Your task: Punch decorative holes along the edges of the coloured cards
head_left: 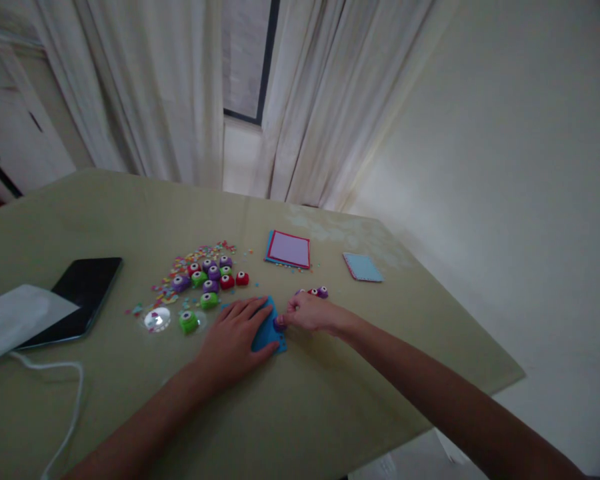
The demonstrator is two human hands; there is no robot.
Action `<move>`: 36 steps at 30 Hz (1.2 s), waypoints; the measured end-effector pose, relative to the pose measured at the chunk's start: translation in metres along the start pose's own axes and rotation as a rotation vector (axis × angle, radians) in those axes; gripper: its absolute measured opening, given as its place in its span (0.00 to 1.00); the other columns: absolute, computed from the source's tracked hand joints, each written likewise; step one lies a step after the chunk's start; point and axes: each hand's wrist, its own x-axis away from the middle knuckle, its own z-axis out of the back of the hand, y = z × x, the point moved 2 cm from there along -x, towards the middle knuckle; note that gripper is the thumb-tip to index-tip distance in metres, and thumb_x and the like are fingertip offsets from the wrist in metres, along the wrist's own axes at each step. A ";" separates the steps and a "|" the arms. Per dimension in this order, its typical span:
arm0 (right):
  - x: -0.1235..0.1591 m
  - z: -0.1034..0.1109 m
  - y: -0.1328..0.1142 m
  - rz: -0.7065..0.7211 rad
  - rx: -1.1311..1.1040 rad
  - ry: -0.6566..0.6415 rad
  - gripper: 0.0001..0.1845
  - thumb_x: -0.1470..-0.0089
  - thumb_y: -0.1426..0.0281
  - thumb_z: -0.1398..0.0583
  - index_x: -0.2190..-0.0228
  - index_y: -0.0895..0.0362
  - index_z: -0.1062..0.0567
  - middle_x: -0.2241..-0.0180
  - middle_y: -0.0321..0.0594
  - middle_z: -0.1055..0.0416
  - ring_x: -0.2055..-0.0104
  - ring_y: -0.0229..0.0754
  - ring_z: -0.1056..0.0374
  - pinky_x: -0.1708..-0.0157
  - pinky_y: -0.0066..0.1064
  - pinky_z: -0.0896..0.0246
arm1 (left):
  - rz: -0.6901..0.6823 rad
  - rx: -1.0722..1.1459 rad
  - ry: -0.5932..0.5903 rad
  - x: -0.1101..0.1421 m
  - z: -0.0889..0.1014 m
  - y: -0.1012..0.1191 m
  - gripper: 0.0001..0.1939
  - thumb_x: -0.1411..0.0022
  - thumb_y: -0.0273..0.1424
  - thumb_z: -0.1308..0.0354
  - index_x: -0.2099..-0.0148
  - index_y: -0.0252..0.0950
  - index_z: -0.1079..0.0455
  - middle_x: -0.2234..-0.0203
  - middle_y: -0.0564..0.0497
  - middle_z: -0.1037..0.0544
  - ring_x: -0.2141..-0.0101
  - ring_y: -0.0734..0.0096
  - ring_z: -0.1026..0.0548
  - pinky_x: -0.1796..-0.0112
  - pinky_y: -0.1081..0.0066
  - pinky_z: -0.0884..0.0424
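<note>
My left hand (236, 335) lies flat with fingers spread on a blue sheet of paper (266, 333), pressing it to the table. Along the sheet's right edge, small dark holes or marks show. My right hand (307, 312) is closed round a small purple craft punch (279, 325) set at that edge. Part of the punch is hidden by the fingers. Just behind the right hand stand several more small punches, among them a purple one (323, 292) and a red one. To the left is a cluster of purple, red and green punches (213, 272).
Coloured paper confetti (173, 270) is scattered around the cluster. A green punch (188, 322) stands near a clear round lid (157, 319). Stacked coloured sheets (290, 249) and a light blue card (363, 267) lie farther back. A black tablet (87, 293), white paper and a white cable (75, 400) are left.
</note>
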 end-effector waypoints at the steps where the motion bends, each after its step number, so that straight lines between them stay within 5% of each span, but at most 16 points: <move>1: 0.000 -0.001 -0.001 -0.014 0.002 -0.010 0.25 0.45 0.53 0.28 0.78 0.55 0.30 0.82 0.29 0.38 0.78 0.36 0.42 0.78 0.28 0.53 | 0.003 0.004 -0.001 0.000 0.000 0.000 0.33 0.33 0.49 0.36 0.31 0.39 0.29 0.32 0.42 0.27 0.35 0.43 0.29 0.36 0.44 0.35; 15: -0.001 0.009 -0.004 -0.040 0.053 -0.053 0.24 0.46 0.49 0.29 0.76 0.55 0.27 0.82 0.28 0.40 0.77 0.35 0.44 0.77 0.28 0.55 | -0.007 0.047 0.016 0.000 0.000 -0.001 0.33 0.33 0.50 0.37 0.32 0.39 0.29 0.32 0.41 0.27 0.35 0.42 0.30 0.35 0.43 0.36; 22: 0.006 0.038 -0.006 0.028 0.208 0.160 0.14 0.44 0.67 0.30 0.76 0.57 0.27 0.78 0.31 0.35 0.73 0.38 0.39 0.73 0.29 0.52 | -0.018 0.043 0.032 0.003 -0.001 0.000 0.35 0.32 0.50 0.37 0.30 0.38 0.31 0.31 0.40 0.29 0.34 0.42 0.30 0.34 0.43 0.38; 26: 0.009 0.034 -0.036 0.164 0.286 0.322 0.04 0.40 0.71 0.34 0.67 0.57 0.24 0.70 0.36 0.26 0.67 0.40 0.34 0.68 0.30 0.49 | -0.038 0.043 0.035 0.003 -0.002 0.001 0.33 0.30 0.49 0.40 0.30 0.39 0.32 0.31 0.40 0.29 0.33 0.43 0.31 0.33 0.43 0.40; 32: -0.016 0.002 -0.097 0.366 0.354 0.397 0.09 0.34 0.65 0.37 0.55 0.54 0.21 0.60 0.43 0.20 0.58 0.48 0.26 0.60 0.34 0.38 | -0.077 0.020 0.012 0.003 0.002 0.004 0.31 0.32 0.47 0.38 0.33 0.37 0.29 0.37 0.39 0.23 0.36 0.44 0.28 0.33 0.45 0.38; 36: -0.042 -0.010 -0.113 0.444 0.373 0.411 0.11 0.34 0.66 0.37 0.51 0.53 0.22 0.50 0.45 0.22 0.53 0.48 0.25 0.55 0.35 0.35 | -0.094 0.011 0.007 0.003 0.004 0.005 0.31 0.34 0.46 0.35 0.34 0.38 0.29 0.38 0.39 0.22 0.37 0.42 0.27 0.34 0.45 0.36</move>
